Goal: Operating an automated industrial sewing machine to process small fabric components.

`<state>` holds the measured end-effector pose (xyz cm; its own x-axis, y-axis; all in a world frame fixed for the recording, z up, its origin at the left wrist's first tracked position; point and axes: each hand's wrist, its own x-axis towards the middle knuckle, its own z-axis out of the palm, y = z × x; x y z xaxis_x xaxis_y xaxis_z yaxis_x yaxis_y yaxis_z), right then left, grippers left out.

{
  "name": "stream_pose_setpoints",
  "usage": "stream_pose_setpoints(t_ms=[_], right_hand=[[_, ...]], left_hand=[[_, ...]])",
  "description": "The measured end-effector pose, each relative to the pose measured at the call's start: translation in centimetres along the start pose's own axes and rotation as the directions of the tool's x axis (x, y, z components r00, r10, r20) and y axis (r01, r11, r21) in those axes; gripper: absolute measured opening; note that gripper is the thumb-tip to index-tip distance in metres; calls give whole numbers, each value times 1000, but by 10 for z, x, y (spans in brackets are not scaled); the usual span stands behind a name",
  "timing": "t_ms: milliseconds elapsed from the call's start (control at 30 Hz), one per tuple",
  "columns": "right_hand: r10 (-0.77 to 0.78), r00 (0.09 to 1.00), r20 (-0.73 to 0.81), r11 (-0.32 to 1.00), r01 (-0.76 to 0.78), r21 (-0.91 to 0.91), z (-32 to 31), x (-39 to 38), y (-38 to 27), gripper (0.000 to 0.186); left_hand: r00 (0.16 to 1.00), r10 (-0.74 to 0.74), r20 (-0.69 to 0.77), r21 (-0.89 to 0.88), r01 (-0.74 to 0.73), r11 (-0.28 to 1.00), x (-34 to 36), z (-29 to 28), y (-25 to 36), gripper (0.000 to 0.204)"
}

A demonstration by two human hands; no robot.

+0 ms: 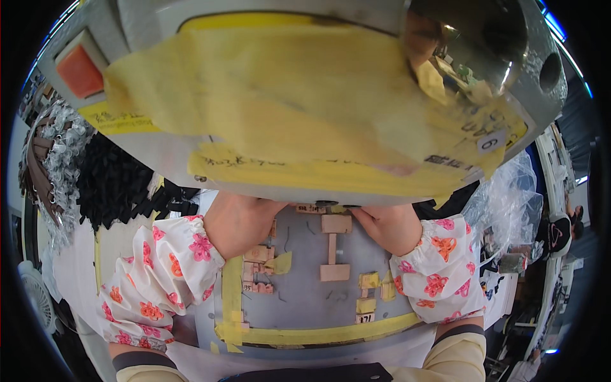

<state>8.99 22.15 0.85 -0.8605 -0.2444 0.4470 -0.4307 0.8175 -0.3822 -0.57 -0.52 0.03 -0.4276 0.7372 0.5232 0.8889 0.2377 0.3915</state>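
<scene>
A pale grey machine head [159,151], its front covered with yellowish sheeting [267,95], overhangs a flat grey plate [299,254] bearing small tan blocks [335,272] and yellow edging tape [318,335].

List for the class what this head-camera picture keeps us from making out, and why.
All in the head view:
Left hand: fingers mostly hidden behind the machine head.
Right hand: likewise, so anything held is unseen.
Black pile: partly covered by the machine head.
Beige sleeves: cut off by the lower edge.
</scene>
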Motion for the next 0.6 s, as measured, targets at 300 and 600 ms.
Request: stream_pose_setpoints(t_ms=[300, 600], right_hand=[[-82, 996, -32, 995, 80, -65, 0, 2, -3, 12], [-29, 991, -129, 994, 15, -113, 15, 11, -13, 13]], left_hand=[[1000, -8, 24, -90, 11, 996, 8, -4, 12, 25], [994, -13, 112, -79, 22, 997, 15, -3, 15, 21]])
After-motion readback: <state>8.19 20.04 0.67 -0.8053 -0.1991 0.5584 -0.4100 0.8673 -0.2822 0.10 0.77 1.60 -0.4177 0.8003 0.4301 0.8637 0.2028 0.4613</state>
